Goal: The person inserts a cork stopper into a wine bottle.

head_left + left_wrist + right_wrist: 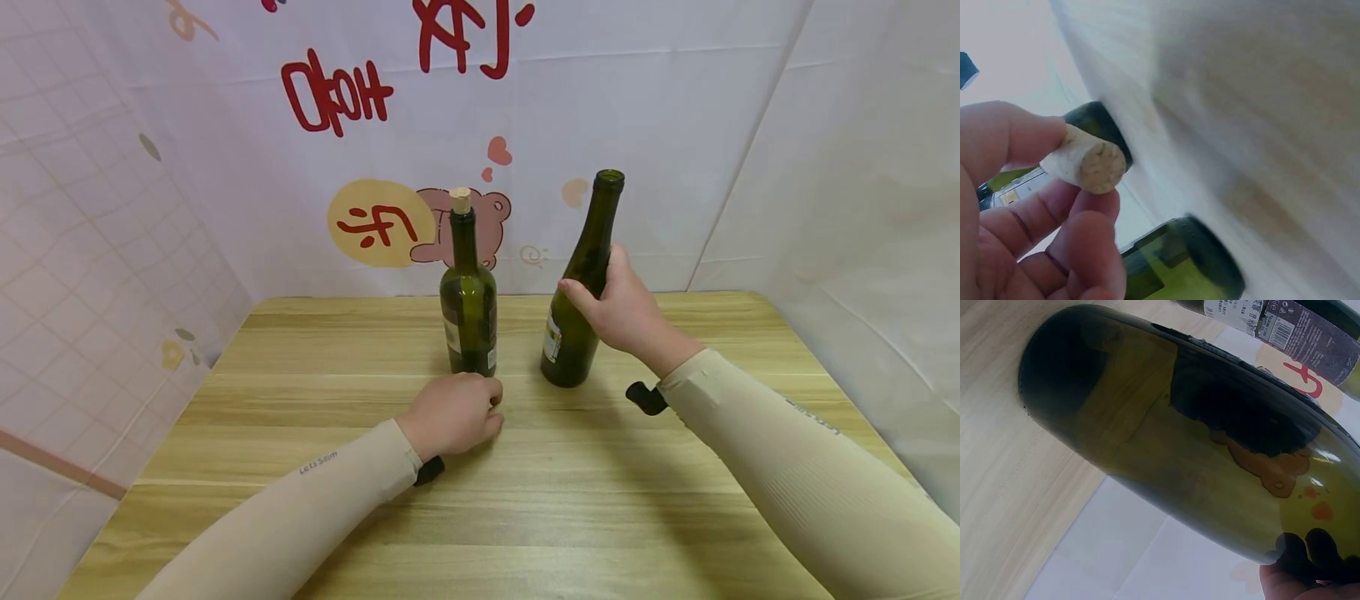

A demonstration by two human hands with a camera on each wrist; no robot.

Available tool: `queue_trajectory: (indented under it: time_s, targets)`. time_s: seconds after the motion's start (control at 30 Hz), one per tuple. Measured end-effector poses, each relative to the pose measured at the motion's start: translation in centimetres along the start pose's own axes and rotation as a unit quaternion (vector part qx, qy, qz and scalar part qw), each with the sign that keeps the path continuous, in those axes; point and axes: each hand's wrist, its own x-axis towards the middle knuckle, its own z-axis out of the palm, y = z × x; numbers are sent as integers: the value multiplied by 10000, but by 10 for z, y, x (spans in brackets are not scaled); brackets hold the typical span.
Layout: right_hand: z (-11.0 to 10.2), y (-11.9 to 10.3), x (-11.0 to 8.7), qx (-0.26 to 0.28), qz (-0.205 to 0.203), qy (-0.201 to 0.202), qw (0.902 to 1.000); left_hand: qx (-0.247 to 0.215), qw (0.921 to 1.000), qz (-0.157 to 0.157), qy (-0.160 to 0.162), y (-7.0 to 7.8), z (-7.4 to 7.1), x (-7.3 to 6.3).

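Note:
My left hand is low over the table in front of the corked bottle. Between its thumb and fingers it pinches a loose cork, whose speckled end faces the left wrist camera; the head view mostly hides this cork. The dark green wine bottle behind that hand stands upright with a cork in its neck. To the right, my right hand grips a second green bottle around its upper body. This bottle leans, its mouth uncorked and tipped rightward. Whether its base touches the wood I cannot tell.
Both bottles are toward the back of a wooden table. Behind it hangs a white printed cloth with red characters and a bear, and cloth also covers the sides. Each wrist carries a small black camera mount.

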Motion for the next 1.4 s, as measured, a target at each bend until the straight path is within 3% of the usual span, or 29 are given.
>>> queue_trajectory:
  time_s: [0.67, 1.4]
  targets:
    - [0, -1, -2, 21, -90, 39, 9999, -487, 9972, -115, 548, 8, -30, 10]
    - [1, 2, -1, 75, -98, 49, 9999, -1260, 9858, -95, 1107, 19, -76, 24]
